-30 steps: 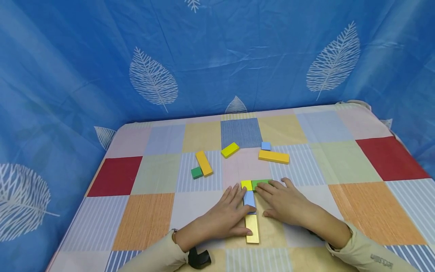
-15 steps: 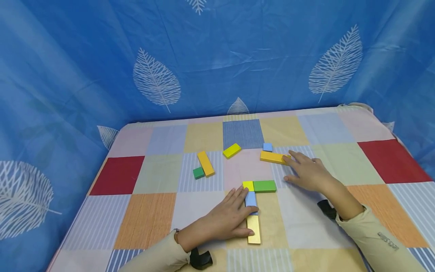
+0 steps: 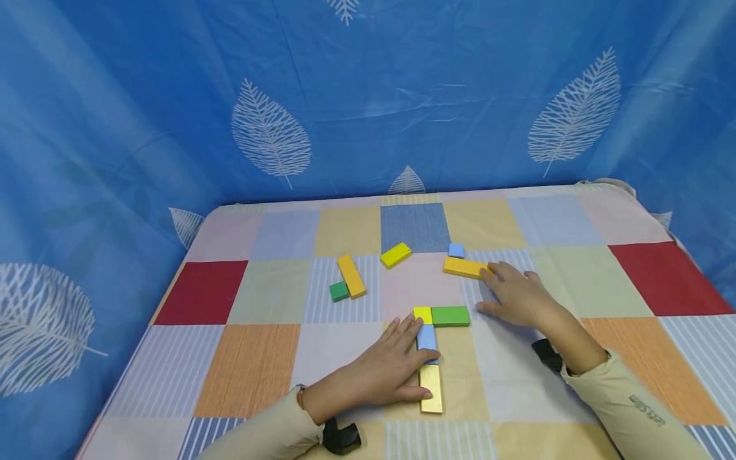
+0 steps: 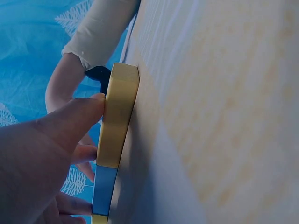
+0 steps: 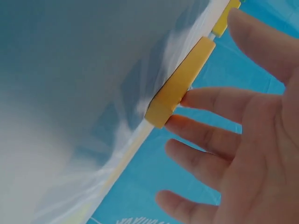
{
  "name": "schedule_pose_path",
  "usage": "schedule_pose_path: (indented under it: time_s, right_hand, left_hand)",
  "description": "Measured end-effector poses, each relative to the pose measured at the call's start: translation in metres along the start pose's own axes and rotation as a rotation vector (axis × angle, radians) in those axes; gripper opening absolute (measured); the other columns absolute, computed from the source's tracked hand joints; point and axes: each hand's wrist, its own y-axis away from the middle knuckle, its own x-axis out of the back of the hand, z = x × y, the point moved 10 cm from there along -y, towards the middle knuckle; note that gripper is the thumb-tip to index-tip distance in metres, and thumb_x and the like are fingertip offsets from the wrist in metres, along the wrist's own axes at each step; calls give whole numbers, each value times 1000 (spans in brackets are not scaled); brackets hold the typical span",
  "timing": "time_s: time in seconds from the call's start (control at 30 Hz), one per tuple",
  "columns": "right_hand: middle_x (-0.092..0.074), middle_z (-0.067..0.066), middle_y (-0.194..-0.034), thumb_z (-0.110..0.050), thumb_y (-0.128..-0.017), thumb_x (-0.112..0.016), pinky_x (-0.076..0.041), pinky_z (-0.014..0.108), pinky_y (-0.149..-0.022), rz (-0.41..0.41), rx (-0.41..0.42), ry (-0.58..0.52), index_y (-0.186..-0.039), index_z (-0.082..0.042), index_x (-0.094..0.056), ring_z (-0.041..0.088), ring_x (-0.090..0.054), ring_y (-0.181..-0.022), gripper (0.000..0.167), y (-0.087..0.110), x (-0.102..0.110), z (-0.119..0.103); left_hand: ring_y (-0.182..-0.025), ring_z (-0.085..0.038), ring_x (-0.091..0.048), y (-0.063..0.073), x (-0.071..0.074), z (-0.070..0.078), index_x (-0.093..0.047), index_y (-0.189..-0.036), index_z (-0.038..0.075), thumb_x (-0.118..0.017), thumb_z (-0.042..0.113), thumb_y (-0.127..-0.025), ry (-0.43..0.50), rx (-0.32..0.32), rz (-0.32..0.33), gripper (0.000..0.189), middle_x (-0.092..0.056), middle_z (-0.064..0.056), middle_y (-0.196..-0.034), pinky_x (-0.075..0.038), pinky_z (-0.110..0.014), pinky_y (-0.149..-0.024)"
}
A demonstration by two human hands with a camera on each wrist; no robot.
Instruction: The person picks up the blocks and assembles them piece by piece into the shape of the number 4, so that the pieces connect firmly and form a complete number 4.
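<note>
My left hand (image 3: pixel 385 370) rests with spread fingers on a column of wooden blocks: a small yellow block (image 3: pixel 423 314), a blue block (image 3: pixel 426 336) and a pale yellow block (image 3: pixel 431 383). In the left wrist view, the thumb lies on the pale yellow block (image 4: pixel 117 116), with other fingertips on the blue block (image 4: pixel 105 189). A green block (image 3: pixel 451 316) joins the small yellow one on the right. My right hand (image 3: pixel 517 297) touches the right end of a long orange block (image 3: pixel 462 268) with extended fingertips; its thumb stands apart from the block (image 5: pixel 180 84) in the right wrist view.
A small blue block (image 3: pixel 456 250) sits behind the long orange one. Farther left lie a yellow block (image 3: pixel 396 255), another orange block (image 3: pixel 351 276) and a dark green block (image 3: pixel 339 291). A patchwork cloth (image 3: pixel 259 358) covers the table; a blue curtain (image 3: pixel 368 96) hangs behind.
My right hand has left the green block and moved up and right to the long orange block. My left hand has stayed on the column of blocks.
</note>
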Motion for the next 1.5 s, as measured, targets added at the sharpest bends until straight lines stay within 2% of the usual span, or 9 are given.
schedule_pose_path:
  time_s: [0.2, 0.33, 0.63, 0.9, 1.0, 1.17, 1.3, 1.37, 1.5]
  right_hand:
    - [-28, 27, -143, -44, -84, -58, -13, 73, -94, -61, -38, -102, -136, -3, -40, 46, -17, -133, 68, 0, -1, 8]
    - [-30, 26, -143, -47, -84, -57, -11, 74, -94, -93, -25, -111, -138, -5, -38, 47, -16, -133, 72, -2, -4, 3]
    - [-47, 17, -127, -50, -85, -54, -20, 68, -94, -38, 111, 16, -135, -11, -45, 45, -37, -119, 65, -14, -1, -42]
    - [-50, 11, -116, -53, -86, -51, -22, 64, -93, -80, 218, -28, -135, -7, -45, 37, -41, -110, 68, -24, -7, -80]
    - [-50, 12, -120, -53, -86, -51, -23, 64, -93, -86, 243, -82, -135, -9, -45, 38, -40, -114, 66, -26, -6, -85]
    - [-36, 16, -142, -47, -88, -52, -22, 65, -97, -52, 263, -95, -138, -17, -41, 43, -27, -131, 60, -37, 3, -81]
    - [-22, 14, -150, -48, -89, -49, -17, 67, -100, -99, 315, -38, -140, -20, -38, 44, -11, -137, 59, -46, -2, -84]
    - [-21, 13, -151, -48, -90, -47, -17, 67, -101, -119, 330, -1, -140, -20, -37, 45, -9, -137, 59, -49, -6, -85]
    - [-23, 13, -150, -45, -90, -49, -18, 67, -100, -98, 327, 44, -140, -19, -37, 45, -11, -137, 58, -56, -8, -83]
  left_hand:
    - [-138, -38, -19, 0, 1, 1, -44, -132, 24, -44, 57, -88, 5, -3, 3, 54, -30, -22, -144, -22, -48, -110]
    - [-138, -38, -18, 1, 1, 0, -44, -131, 25, -43, 57, -88, 3, -2, -2, 54, -31, -22, -144, -21, -48, -110]
    - [-138, -37, -16, 0, 1, -2, -43, -132, 25, -41, 58, -89, 14, 4, -16, 55, -27, -22, -146, -20, -49, -110]
    - [-138, -39, -17, 1, 2, -3, -43, -132, 25, -42, 58, -88, 14, -1, -11, 55, -25, -22, -147, -21, -50, -109]
    - [-138, -39, -16, 0, 0, -2, -43, -133, 25, -41, 58, -88, 17, -8, -15, 55, -22, -23, -148, -21, -51, -109]
    - [-138, -38, -15, -1, -2, -2, -42, -133, 25, -41, 57, -89, 20, -6, -28, 55, -24, -23, -147, -20, -50, -110]
    - [-139, -37, -14, -1, -4, -4, -42, -134, 26, -40, 58, -89, 34, 7, -40, 55, -23, -23, -147, -19, -49, -110]
    - [-139, -37, -13, -1, -4, -4, -42, -135, 26, -40, 58, -89, 41, 9, -47, 55, -22, -22, -148, -18, -49, -111]
    - [-139, -37, -12, 0, -5, -5, -41, -135, 26, -39, 58, -90, 48, 14, -58, 55, -21, -22, -148, -17, -48, -111]
